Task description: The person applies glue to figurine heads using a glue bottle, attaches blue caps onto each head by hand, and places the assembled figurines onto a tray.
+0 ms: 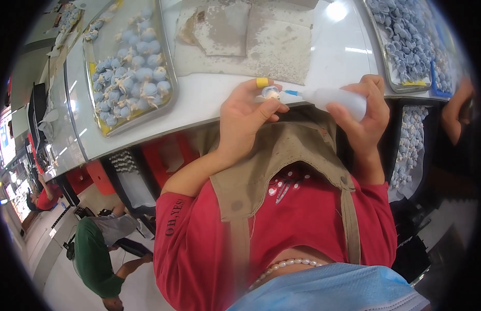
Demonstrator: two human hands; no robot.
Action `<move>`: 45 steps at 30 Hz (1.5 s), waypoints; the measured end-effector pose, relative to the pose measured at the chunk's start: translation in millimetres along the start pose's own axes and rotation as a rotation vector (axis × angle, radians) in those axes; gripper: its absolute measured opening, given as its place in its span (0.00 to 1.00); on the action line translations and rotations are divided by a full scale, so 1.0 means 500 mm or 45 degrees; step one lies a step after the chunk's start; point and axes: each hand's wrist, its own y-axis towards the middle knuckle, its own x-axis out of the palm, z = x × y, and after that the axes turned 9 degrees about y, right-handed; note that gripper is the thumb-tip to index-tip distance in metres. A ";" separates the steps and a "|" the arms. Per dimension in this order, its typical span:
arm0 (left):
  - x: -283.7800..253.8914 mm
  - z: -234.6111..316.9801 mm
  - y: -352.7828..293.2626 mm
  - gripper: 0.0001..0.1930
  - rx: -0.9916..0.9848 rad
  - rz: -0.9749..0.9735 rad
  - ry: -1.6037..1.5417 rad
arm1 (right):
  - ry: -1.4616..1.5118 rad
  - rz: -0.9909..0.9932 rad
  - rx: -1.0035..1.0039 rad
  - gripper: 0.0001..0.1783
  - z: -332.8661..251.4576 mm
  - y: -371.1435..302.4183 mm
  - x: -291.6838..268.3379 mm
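Note:
Between the thumb and fingertips of my left hand (245, 114) is a small pale figure piece (271, 94) with a blue-grey part on it; its fine detail is too small to make out. A yellow band (262, 82) wraps one finger of that hand. My right hand (369, 111) is wrapped around a white squeeze bottle (328, 98), tilted nearly level. Its thin blue nozzle (291, 93) points left, its tip at or very close to the small piece. Whether they touch, I cannot tell. Both hands are held at the table's near edge.
A clear tray (170, 98) of round blue-grey pieces stands on the left of the white table (199, 98). Stained cardboard (282, 52) lies ahead. Another tray (406, 89) at right holds blue-grey cup-shaped pieces, beside a blue-rimmed tray (441, 94). Another person's arm (454, 106) shows at far right.

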 end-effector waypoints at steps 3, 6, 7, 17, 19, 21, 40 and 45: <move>0.002 0.000 0.001 0.18 -0.010 -0.001 -0.005 | -0.010 -0.003 0.019 0.16 0.000 0.003 0.000; 0.006 0.004 0.000 0.18 -0.019 -0.009 0.004 | -0.002 -0.007 0.003 0.15 0.002 0.005 0.000; 0.006 0.005 0.001 0.18 -0.025 -0.003 -0.004 | -0.002 -0.007 0.006 0.15 0.002 0.006 0.000; 0.001 0.014 0.011 0.18 -0.150 -0.001 -0.166 | 0.106 0.263 0.303 0.14 0.078 0.059 0.064; 0.004 0.018 0.009 0.18 -0.039 -0.069 -0.139 | 0.142 0.289 0.381 0.15 0.097 0.087 0.095; 0.001 0.030 0.005 0.20 0.127 -0.126 -0.109 | -0.059 0.242 0.282 0.15 0.114 0.095 0.097; 0.047 0.040 0.019 0.18 -0.111 -0.202 0.015 | -1.467 -0.018 0.063 0.11 0.260 0.151 -0.216; 0.066 0.027 0.030 0.19 -0.155 -0.163 0.048 | -0.737 0.236 0.239 0.11 0.263 0.108 -0.206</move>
